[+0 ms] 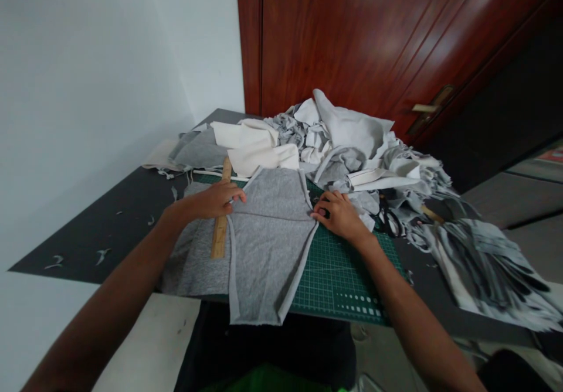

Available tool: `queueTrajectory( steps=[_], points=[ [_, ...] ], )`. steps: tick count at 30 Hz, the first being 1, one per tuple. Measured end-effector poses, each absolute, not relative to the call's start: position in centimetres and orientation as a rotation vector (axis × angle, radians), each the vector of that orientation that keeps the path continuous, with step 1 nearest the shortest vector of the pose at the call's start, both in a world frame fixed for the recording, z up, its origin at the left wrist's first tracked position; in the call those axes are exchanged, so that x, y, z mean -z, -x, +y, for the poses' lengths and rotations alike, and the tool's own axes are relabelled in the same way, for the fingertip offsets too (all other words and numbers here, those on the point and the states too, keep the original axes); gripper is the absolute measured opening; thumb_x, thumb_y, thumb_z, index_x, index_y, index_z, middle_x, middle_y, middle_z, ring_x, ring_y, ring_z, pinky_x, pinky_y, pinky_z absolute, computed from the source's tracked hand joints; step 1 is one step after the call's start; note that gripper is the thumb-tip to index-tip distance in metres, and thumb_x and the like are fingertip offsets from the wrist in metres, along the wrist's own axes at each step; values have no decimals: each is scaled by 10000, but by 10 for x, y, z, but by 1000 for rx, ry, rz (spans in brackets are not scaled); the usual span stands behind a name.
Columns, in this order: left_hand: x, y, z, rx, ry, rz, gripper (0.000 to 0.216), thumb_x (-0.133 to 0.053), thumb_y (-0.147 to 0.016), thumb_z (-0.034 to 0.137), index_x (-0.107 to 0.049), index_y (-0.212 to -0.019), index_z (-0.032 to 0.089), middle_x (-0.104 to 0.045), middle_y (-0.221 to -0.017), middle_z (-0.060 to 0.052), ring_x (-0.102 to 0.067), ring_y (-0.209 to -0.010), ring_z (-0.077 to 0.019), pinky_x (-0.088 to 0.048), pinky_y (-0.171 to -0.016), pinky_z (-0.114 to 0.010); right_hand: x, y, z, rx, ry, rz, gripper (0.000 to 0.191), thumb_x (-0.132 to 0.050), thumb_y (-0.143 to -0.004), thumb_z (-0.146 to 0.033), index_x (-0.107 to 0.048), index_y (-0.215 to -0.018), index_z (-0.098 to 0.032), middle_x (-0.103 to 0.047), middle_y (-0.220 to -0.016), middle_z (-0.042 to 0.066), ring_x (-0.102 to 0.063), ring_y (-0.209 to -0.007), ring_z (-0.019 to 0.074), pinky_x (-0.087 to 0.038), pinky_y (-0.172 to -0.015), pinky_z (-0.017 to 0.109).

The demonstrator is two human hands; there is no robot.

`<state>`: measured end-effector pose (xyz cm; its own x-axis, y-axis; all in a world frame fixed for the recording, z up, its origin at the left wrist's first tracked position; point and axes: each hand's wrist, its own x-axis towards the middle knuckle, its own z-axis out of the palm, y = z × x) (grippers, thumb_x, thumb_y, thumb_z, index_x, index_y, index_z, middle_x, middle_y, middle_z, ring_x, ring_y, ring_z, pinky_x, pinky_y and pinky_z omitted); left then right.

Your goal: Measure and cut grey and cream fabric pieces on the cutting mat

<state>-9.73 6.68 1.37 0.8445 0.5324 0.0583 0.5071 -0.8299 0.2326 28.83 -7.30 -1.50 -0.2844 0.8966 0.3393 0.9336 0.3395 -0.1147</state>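
A grey fabric piece (272, 251) with curled edges lies spread before me, a crosswise line running across its middle. Its lower end hangs over the table's front edge. My left hand (220, 200) is closed at its left edge, finger and thumb pinching the cloth near that line. On the opposite edge, my right hand (339, 215) pinches the fabric between thumb and fingers. A wooden ruler (219, 237) passes beneath my left hand, over another grey cloth (200, 266). Under the fabric, a green cutting mat (343, 269) shows on the right.
A heap of grey and white fabric scraps (352, 128) fills the back of the dark table (118, 228). Black-handled scissors (389, 219) lie right of my right hand. Stacked grey cloth strips (492, 263) sit at far right. A wooden door (334, 34) stands behind.
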Motion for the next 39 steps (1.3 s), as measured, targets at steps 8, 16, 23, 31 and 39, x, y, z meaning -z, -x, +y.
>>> queueTrajectory(
  steps=[8, 16, 23, 31, 39],
  points=[
    [-4, 85, 67, -418, -2842, 1009, 215, -506, -929, 119, -625, -1082, 213, -676, -996, -46, -634, -997, -243, -510, -932, -361, 23, -288, -64, 135, 1663, -2181, 107, -732, -980, -233, -782, -1071, -259, -742, -1172, 110, -610, -1122, 343, -471, -945, 497],
    [0, 89, 70, -461, -2829, 1124, 321, -512, -905, 77, -623, -1181, 198, -651, -957, -52, -596, -1011, -255, -502, -969, -397, 31, -291, -60, 120, 1665, -2120, 324, -673, -963, -172, -733, -1277, -227, -763, -1159, 130, -642, -1093, 352, -514, -940, 521],
    [1, 79, 64, -427, -2846, 1161, 524, -513, -827, 24, -715, -1258, 244, -636, -1274, -107, -523, -1334, -313, -434, -1189, -480, 35, -288, -59, 127, 1461, -2262, 483, -586, -947, -29, -784, -1290, -304, -670, -1397, 113, -611, -1234, 324, -526, -1065, 528],
    [4, 78, 64, -378, -2813, 1444, 368, -548, -929, 159, -803, -1193, 186, -686, -1338, -180, -535, -1370, -398, -435, -1164, -570, 33, -286, -64, 193, 1667, -2080, 161, -707, -1010, -316, -837, -1079, -251, -713, -1329, 146, -593, -1253, 373, -497, -1039, 552],
    [5, 75, 65, -420, -2772, 1546, 249, -663, -966, 333, -800, -1128, 202, -732, -1274, -147, -553, -1321, -394, -417, -1115, -543, 41, -284, -57, 129, 1817, -1884, 93, -771, -974, -340, -828, -968, -266, -750, -1242, 109, -602, -1194, 359, -444, -1026, 522]
  ],
)
